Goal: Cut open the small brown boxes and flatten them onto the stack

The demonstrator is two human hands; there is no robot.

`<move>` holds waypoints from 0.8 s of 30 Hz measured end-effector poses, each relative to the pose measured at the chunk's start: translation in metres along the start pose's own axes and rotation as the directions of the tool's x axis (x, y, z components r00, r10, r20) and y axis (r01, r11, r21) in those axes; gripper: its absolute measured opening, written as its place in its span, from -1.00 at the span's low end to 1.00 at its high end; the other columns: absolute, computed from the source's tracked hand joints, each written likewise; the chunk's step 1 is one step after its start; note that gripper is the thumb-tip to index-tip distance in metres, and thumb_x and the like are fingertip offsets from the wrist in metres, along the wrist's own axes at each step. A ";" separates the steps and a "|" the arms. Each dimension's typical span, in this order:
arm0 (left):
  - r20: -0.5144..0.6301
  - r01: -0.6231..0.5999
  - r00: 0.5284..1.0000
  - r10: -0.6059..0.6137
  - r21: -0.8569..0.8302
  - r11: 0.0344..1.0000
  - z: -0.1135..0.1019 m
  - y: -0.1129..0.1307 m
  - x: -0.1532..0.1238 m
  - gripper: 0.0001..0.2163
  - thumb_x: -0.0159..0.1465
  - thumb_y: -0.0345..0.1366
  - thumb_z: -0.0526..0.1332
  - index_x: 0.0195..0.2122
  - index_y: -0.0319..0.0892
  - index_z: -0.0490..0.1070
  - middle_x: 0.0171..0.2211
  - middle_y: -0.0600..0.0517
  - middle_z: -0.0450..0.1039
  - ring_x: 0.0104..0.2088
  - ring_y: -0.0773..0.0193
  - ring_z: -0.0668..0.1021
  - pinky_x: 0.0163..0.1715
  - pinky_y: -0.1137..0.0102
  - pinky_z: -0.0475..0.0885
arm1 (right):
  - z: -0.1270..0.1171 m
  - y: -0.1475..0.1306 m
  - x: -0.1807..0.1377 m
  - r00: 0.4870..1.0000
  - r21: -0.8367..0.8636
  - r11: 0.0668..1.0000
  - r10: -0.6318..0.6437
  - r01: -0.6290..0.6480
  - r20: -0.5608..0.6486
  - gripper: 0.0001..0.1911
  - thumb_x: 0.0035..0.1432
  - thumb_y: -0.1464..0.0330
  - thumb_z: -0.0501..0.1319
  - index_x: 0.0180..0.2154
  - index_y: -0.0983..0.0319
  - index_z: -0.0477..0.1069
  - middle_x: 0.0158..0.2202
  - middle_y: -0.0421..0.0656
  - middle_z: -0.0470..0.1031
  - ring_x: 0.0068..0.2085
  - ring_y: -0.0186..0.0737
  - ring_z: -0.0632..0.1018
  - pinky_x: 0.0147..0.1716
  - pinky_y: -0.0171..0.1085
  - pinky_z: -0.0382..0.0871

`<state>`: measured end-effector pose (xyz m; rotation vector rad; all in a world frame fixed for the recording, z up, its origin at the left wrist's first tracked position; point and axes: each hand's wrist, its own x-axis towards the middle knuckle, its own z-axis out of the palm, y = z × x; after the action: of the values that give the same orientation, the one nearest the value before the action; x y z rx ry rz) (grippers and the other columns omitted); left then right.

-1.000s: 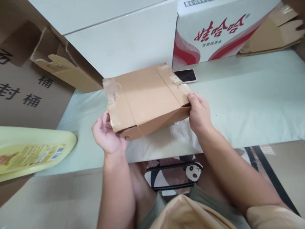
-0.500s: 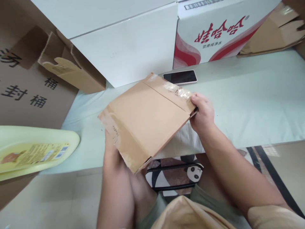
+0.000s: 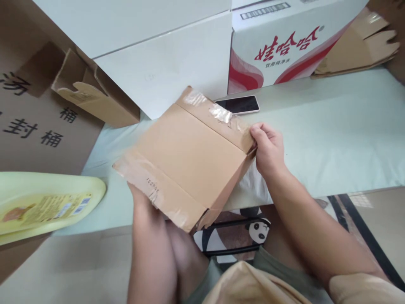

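Observation:
A flattened brown cardboard box (image 3: 186,162) with clear tape along two edges is held tilted above the near edge of a pale green table (image 3: 332,139). My right hand (image 3: 268,147) is closed on the box's right corner, thumb on top. My left hand (image 3: 141,200) is under the box's lower left edge; only the wrist and a bit of palm show, its fingers hidden by the cardboard. A white cloth or paper (image 3: 253,185) lies on the table beneath the box.
A black phone (image 3: 242,104) lies on the table behind the box. A white carton with red print (image 3: 284,46) and a large white box (image 3: 164,63) stand at the back. Brown cartons (image 3: 47,114) stand at left, a yellow plastic item (image 3: 47,204) near left, folded cardboard (image 3: 357,46) far right.
The box has tipped from standing on the table to lying flatter, its near edge swung toward me and left. My left hand slid under it; my right hand stayed on the right corner.

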<state>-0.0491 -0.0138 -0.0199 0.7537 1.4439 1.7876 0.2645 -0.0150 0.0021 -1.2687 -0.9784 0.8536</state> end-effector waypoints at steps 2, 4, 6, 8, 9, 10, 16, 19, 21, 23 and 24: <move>-0.015 0.019 1.000 -0.019 -0.038 0.999 0.006 0.005 -0.004 -0.64 0.39 0.03 0.28 -0.25 -0.24 0.51 -0.29 -0.01 0.57 -0.24 0.20 0.61 -0.16 0.26 0.56 | -0.002 0.002 0.001 0.995 -0.108 0.990 -0.095 0.092 -0.025 -0.73 0.16 0.14 0.22 -0.46 0.14 0.30 -0.59 -0.30 0.29 -0.53 -0.29 0.34 -0.46 -0.25 0.28; 0.039 0.050 0.998 -0.047 -0.073 0.996 0.015 0.014 -0.011 -0.58 0.33 0.12 0.28 -0.36 -0.20 0.50 -0.40 0.01 0.58 -0.26 0.15 0.62 -0.13 0.25 0.57 | -0.004 0.006 0.002 0.979 -0.232 0.955 -0.201 0.186 -0.040 -0.80 0.18 0.18 0.21 -0.39 0.16 0.39 -0.46 -0.22 0.48 -0.37 -0.21 0.50 -0.24 -0.16 0.42; 0.094 0.079 0.993 -0.068 -0.118 0.990 0.023 0.025 -0.017 -0.55 0.33 0.18 0.24 -0.34 -0.16 0.52 -0.40 0.00 0.61 -0.20 0.10 0.65 -0.04 0.23 0.58 | -0.005 0.011 0.005 0.964 -0.319 0.919 -0.260 0.232 -0.050 -0.81 0.16 0.19 0.24 -0.26 0.16 0.45 -0.24 -0.13 0.59 -0.14 -0.09 0.58 -0.02 -0.05 0.44; 0.102 0.096 0.992 -0.077 -0.194 0.976 0.028 0.032 -0.020 -0.58 0.38 0.17 0.19 -0.27 -0.12 0.54 -0.35 -0.01 0.66 -0.07 0.08 0.66 0.04 0.23 0.57 | -0.006 0.016 0.008 0.969 -0.316 0.928 -0.235 0.200 -0.077 -0.64 0.09 0.18 0.29 -0.07 0.15 0.44 -0.02 -0.05 0.58 0.02 -0.02 0.57 0.08 0.01 0.44; 0.099 0.099 0.992 -0.077 -0.238 0.966 0.030 0.033 -0.020 -0.59 0.41 0.14 0.16 -0.22 -0.10 0.55 -0.31 -0.01 0.68 0.02 0.08 0.65 0.08 0.24 0.56 | -0.005 0.018 0.008 0.981 -0.259 0.954 -0.176 0.148 -0.087 -0.53 0.06 0.17 0.32 0.02 0.15 0.40 0.03 -0.03 0.57 0.03 -0.01 0.58 0.06 0.01 0.46; 0.099 0.098 0.992 -0.073 -0.280 0.955 0.030 0.034 -0.019 -0.60 0.43 0.12 0.14 -0.17 -0.09 0.55 -0.26 -0.01 0.70 0.10 0.08 0.63 0.12 0.24 0.54 | -0.004 0.019 0.009 0.994 -0.168 0.983 -0.083 0.069 -0.074 -0.42 0.03 0.15 0.35 0.08 0.13 0.36 0.03 -0.03 0.57 0.01 -0.02 0.60 0.02 0.00 0.50; 0.196 0.102 0.980 -0.019 -0.420 0.902 0.031 0.038 -0.030 -0.61 0.45 0.00 0.12 0.08 -0.15 0.52 0.09 -0.07 0.65 0.40 0.05 0.41 0.35 0.21 0.38 | 0.005 0.008 0.001 0.811 0.214 0.821 0.415 -0.529 0.413 -0.53 -0.16 0.03 0.51 -0.29 0.16 0.50 -0.34 -0.10 0.64 -0.24 -0.03 0.68 -0.25 -0.13 0.59; 0.252 0.077 0.967 0.047 -0.461 0.884 0.033 0.044 -0.044 -0.46 0.37 0.18 0.16 0.15 -0.12 0.50 0.23 -0.06 0.56 0.46 -0.04 0.33 0.38 0.13 0.35 | 0.008 0.004 -0.002 0.798 0.221 0.792 0.468 -0.570 0.380 -0.59 -0.23 0.09 0.55 -0.38 0.18 0.54 -0.38 -0.10 0.65 -0.27 -0.08 0.67 -0.33 -0.22 0.56; 0.294 0.100 0.956 0.023 -0.395 0.913 0.034 0.045 -0.047 -0.45 0.32 0.21 0.23 0.13 -0.10 0.52 0.28 -0.08 0.52 0.48 -0.06 0.31 0.38 0.13 0.37 | 0.009 0.006 -0.003 0.831 0.224 0.815 0.458 -0.535 0.317 -0.58 -0.23 0.11 0.54 -0.33 0.18 0.56 -0.37 -0.13 0.66 -0.29 -0.11 0.66 -0.37 -0.25 0.53; 0.249 0.150 0.965 -0.080 -0.276 0.949 0.034 0.042 -0.044 -0.61 0.31 0.02 0.32 0.04 -0.11 0.56 0.24 -0.08 0.56 0.45 -0.02 0.36 0.34 0.18 0.42 | 0.009 0.008 -0.004 0.847 0.200 0.841 0.432 -0.502 0.309 -0.57 -0.20 0.10 0.52 -0.30 0.17 0.56 -0.35 -0.14 0.66 -0.32 -0.13 0.65 -0.42 -0.25 0.50; 0.194 0.179 0.972 -0.136 -0.228 0.957 0.035 0.040 -0.041 -0.70 0.31 -0.09 0.33 -0.02 -0.11 0.58 0.20 -0.08 0.59 0.43 0.01 0.40 0.32 0.22 0.45 | 0.009 0.008 -0.005 0.845 0.181 0.850 0.423 -0.495 0.327 -0.56 -0.19 0.08 0.52 -0.31 0.18 0.55 -0.36 -0.14 0.65 -0.35 -0.14 0.63 -0.44 -0.25 0.47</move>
<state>-0.0040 -0.0328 0.0260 0.6323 1.1108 1.6909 0.2547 -0.0154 -0.0065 -1.1927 -0.7434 1.5243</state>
